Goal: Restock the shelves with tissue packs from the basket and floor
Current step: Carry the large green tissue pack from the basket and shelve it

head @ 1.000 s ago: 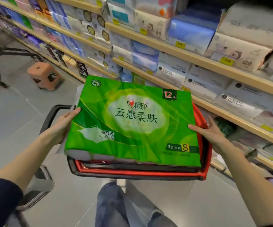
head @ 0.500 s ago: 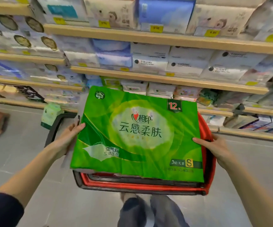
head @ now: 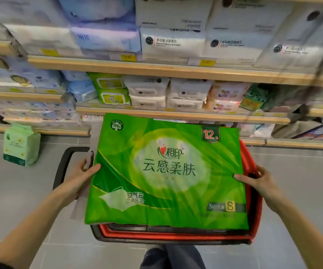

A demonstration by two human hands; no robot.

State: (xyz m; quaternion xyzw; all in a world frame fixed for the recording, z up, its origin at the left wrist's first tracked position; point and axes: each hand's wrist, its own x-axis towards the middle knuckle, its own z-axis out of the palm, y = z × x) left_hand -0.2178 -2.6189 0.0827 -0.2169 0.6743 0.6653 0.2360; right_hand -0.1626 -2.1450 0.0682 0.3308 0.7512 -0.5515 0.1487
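Note:
A large green tissue pack (head: 166,171) lies flat over the red basket (head: 176,234), covering most of it. My left hand (head: 79,178) grips the pack's left edge, thumb on top. On the right edge my right hand (head: 257,181) holds it, thumb on top and fingers down beside the basket's rim. A small pale green tissue pack (head: 20,144) stands on the floor at the left, beside the bottom shelf. The wooden shelves (head: 156,70) ahead are filled with tissue and wipe packs.
The basket's black handle (head: 61,167) sticks out to the left behind my left hand. Grey tiled floor (head: 300,181) lies to either side. My legs (head: 172,257) show below the basket. The lowest shelf edge (head: 292,143) runs just beyond the basket.
My view has swung to face the shelves and come closer. Both hands keep their hold on the green pack over the basket. The small pack on the floor has come into view.

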